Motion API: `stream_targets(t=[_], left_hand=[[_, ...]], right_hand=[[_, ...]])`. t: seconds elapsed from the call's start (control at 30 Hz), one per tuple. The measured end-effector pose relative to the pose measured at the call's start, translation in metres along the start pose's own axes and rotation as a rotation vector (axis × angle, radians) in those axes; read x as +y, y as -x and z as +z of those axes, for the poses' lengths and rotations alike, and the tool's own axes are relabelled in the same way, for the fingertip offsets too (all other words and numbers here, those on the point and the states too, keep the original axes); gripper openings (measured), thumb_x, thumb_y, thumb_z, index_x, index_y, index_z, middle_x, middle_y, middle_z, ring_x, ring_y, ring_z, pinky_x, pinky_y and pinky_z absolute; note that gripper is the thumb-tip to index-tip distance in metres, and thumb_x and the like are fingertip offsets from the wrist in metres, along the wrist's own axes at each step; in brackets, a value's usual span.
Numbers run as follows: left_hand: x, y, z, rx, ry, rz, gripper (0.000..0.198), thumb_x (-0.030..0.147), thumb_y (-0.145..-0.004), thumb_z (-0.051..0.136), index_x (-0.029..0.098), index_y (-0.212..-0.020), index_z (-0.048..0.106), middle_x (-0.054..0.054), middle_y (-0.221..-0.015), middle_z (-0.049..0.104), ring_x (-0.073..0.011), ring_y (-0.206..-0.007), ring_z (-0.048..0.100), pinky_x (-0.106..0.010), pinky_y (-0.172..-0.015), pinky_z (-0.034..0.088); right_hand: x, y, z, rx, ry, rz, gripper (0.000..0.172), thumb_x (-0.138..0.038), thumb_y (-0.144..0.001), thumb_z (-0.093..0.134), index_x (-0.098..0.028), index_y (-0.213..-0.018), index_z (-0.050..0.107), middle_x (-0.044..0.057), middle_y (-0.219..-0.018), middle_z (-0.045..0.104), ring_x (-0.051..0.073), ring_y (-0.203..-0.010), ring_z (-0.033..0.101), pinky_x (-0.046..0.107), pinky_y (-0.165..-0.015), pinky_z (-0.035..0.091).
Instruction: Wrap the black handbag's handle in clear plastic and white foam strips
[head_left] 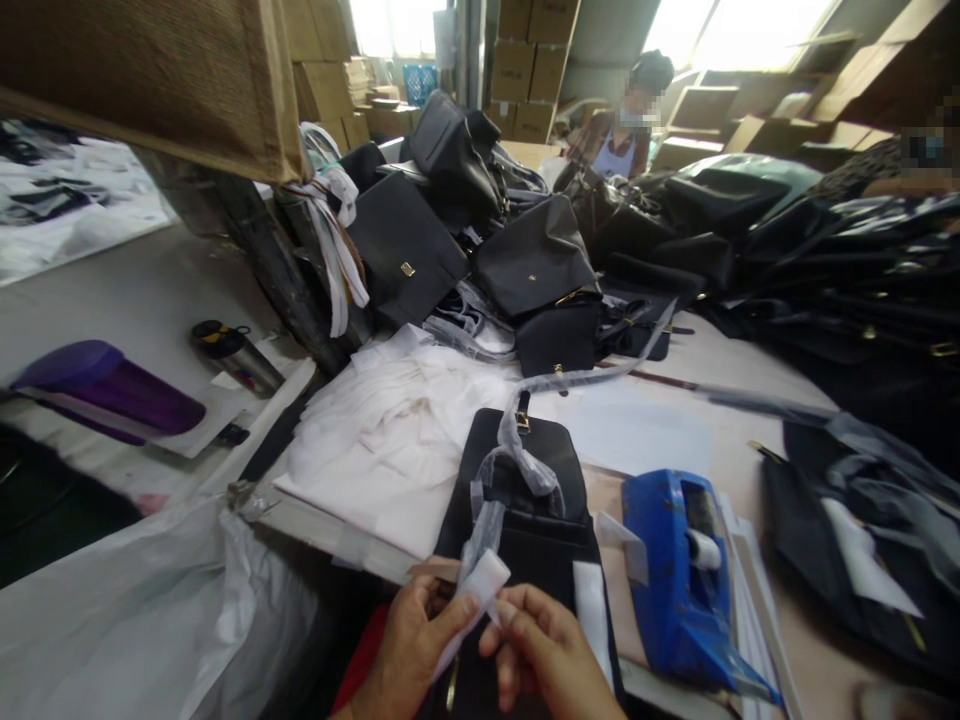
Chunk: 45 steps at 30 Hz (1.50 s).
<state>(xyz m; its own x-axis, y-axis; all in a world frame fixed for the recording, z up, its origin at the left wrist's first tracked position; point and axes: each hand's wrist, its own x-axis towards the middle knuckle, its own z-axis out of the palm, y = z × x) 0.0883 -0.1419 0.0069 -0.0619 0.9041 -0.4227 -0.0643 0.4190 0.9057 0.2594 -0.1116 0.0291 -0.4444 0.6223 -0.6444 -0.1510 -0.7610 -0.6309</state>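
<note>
A black bag [540, 545] with a gold buckle lies on the table edge in front of me. My left hand [416, 635] is closed on a white foam strip [480, 582], which sits around a strap sheathed in clear plastic. At the strip's right edge, my right hand [536, 635] pinches it between thumb and forefinger. The plastic-covered strap [517, 455] runs up over the bag flap. Another white wrap [591, 600] covers part of the bag's right side. Just right of the bag stands a blue tape dispenser [667, 570].
A pile of thin white sheets [397, 410] lies beyond my left hand. Black bags [536, 255] are heaped at the back, and another bag [840, 540] lies at right. A purple bottle [112, 390] rests on the left shelf. Two people are across the table.
</note>
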Motion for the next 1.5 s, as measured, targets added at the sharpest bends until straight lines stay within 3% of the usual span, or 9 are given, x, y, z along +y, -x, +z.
stream_targets(t=[0.23,0.67,0.87,1.03,1.3,1.5], left_hand=[[0.01,0.0,-0.002,-0.04,0.098,-0.005,0.034,0.043,-0.085,0.067,0.014,-0.102,0.065,-0.008,-0.097,0.067,-0.0246,-0.093,0.061,-0.032,-0.084,0.046],[0.025,-0.004,-0.002,-0.069,0.23,-0.081,0.031,0.039,-0.076,0.076,0.014,-0.088,0.062,-0.003,-0.076,0.065,-0.0175,-0.073,0.059,-0.026,-0.069,0.043],[0.025,-0.006,-0.003,-0.074,0.284,-0.113,0.035,0.043,-0.073,0.078,0.014,-0.083,0.06,-0.004,-0.079,0.067,-0.0154,-0.071,0.057,-0.023,-0.064,0.04],[0.023,-0.005,-0.005,-0.062,0.298,-0.123,0.037,0.044,-0.069,0.081,0.014,-0.08,0.061,-0.004,-0.079,0.067,-0.0165,-0.073,0.057,-0.023,-0.064,0.039],[0.022,-0.005,-0.003,-0.039,0.313,-0.133,0.04,0.047,-0.067,0.082,0.014,-0.08,0.063,-0.004,-0.077,0.066,-0.0178,-0.074,0.058,-0.024,-0.065,0.041],[0.025,-0.003,-0.001,-0.007,0.255,-0.094,0.038,0.049,-0.072,0.078,0.013,-0.08,0.067,-0.002,-0.072,0.065,-0.0151,-0.067,0.055,-0.022,-0.061,0.04]], right_hand=[[0.004,0.005,-0.009,-0.138,-0.203,-0.008,0.051,-0.052,-0.073,0.076,-0.014,-0.102,0.059,0.014,-0.095,0.073,0.015,-0.062,0.068,0.025,-0.055,0.052],[0.003,-0.02,0.007,0.095,0.106,-0.056,0.055,-0.059,-0.058,0.082,-0.018,-0.071,0.049,0.002,-0.064,0.066,0.01,-0.044,0.057,0.019,-0.041,0.042],[0.004,-0.024,0.003,0.154,0.157,-0.094,0.053,-0.057,-0.055,0.085,-0.018,-0.065,0.051,-0.002,-0.058,0.056,0.01,-0.052,0.054,0.02,-0.046,0.045],[0.008,-0.027,-0.003,0.141,0.162,-0.112,0.051,-0.056,-0.057,0.084,-0.018,-0.065,0.052,0.0,-0.067,0.06,0.011,-0.057,0.055,0.023,-0.053,0.048],[0.004,-0.024,0.005,0.163,0.15,-0.1,0.052,-0.057,-0.055,0.085,-0.019,-0.065,0.051,-0.001,-0.061,0.058,0.015,-0.061,0.059,0.029,-0.064,0.051],[0.004,-0.025,0.007,0.178,0.172,-0.143,0.048,-0.053,-0.059,0.084,-0.019,-0.065,0.052,-0.001,-0.061,0.059,0.015,-0.062,0.059,0.028,-0.064,0.049]])
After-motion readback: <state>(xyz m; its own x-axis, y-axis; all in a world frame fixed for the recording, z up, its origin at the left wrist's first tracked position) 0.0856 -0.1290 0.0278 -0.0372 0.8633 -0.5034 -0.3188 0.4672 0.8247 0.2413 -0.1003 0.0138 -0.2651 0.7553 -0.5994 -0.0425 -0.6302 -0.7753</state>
